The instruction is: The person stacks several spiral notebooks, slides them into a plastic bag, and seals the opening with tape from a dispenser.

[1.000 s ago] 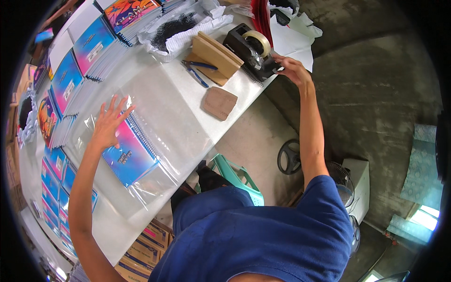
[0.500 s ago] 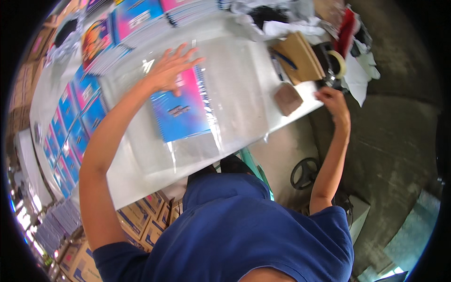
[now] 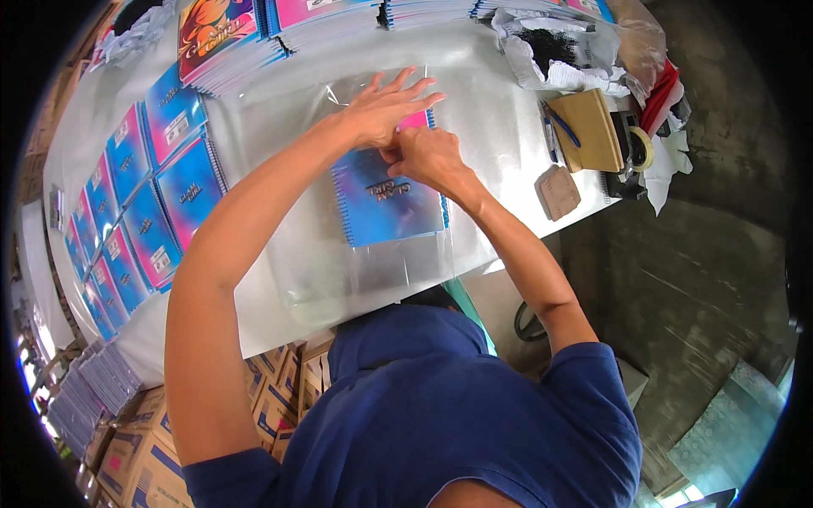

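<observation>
A blue and pink spiral notebook [image 3: 394,212] lies in front of me on a clear plastic sheet [image 3: 313,245]. My left hand [image 3: 381,110] rests over the notebook's far end with its fingers spread, its thumb close to the right hand. My right hand [image 3: 430,157] is closed over the notebook's upper part, fingers bent down against the left thumb. Whatever the right fingers pinch, if anything, is hidden.
Spiral notebooks [image 3: 182,190] lie in overlapping rows on the left of the white table [image 3: 262,326]; stacked notebooks [image 3: 330,30] line the far side. At right are a tape dispenser [image 3: 627,157], a brown block [image 3: 557,192], a tan pad [image 3: 589,127] and a blue pen [image 3: 563,125]. Cartons [image 3: 148,461] stand below.
My right hand has moved left from beside the tape dispenser onto the notebook, meeting my left hand. The left hand stays spread on the notebook. The whole view has shifted.
</observation>
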Tool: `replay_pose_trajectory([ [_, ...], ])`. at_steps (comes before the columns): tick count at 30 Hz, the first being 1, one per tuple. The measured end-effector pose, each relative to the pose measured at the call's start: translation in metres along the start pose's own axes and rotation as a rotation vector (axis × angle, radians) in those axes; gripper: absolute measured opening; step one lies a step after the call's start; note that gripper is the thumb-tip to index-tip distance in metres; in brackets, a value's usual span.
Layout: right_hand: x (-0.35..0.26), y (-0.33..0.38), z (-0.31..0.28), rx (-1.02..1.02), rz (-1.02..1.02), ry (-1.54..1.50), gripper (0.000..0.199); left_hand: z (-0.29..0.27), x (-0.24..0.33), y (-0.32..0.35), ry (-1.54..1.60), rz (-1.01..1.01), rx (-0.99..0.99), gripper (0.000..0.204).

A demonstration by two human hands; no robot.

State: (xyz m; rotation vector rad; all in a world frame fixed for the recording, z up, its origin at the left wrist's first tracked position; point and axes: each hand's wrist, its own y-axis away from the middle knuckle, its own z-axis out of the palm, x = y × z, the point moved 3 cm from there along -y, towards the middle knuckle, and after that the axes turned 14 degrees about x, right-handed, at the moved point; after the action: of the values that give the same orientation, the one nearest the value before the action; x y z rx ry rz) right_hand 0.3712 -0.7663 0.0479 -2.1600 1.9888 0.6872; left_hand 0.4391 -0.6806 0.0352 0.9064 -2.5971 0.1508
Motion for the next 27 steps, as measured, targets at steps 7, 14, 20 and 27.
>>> replay_pose_trajectory([
  [7, 0.010, -0.001, -0.004, -0.152, -0.017, 0.352, 0.045, -0.008, -0.002, 0.005, -0.123, 0.062, 0.152, 0.114],
  [14, 0.071, 0.020, 0.035, 0.216, 0.167, -0.189, 0.089, 0.034, -0.039, 0.123, 0.042, -0.673, 0.778, 0.066],
  [20, 0.071, 0.032, 0.046, 0.365, 0.128, -0.523, 0.097, 0.059, -0.037, 0.140, 0.322, -0.650, 0.526, 0.058],
  [27, 0.022, 0.085, -0.007, 0.327, 0.309, -1.247, 0.100, 0.002, 0.013, 0.154, 1.549, -0.592, 0.491, 0.094],
])
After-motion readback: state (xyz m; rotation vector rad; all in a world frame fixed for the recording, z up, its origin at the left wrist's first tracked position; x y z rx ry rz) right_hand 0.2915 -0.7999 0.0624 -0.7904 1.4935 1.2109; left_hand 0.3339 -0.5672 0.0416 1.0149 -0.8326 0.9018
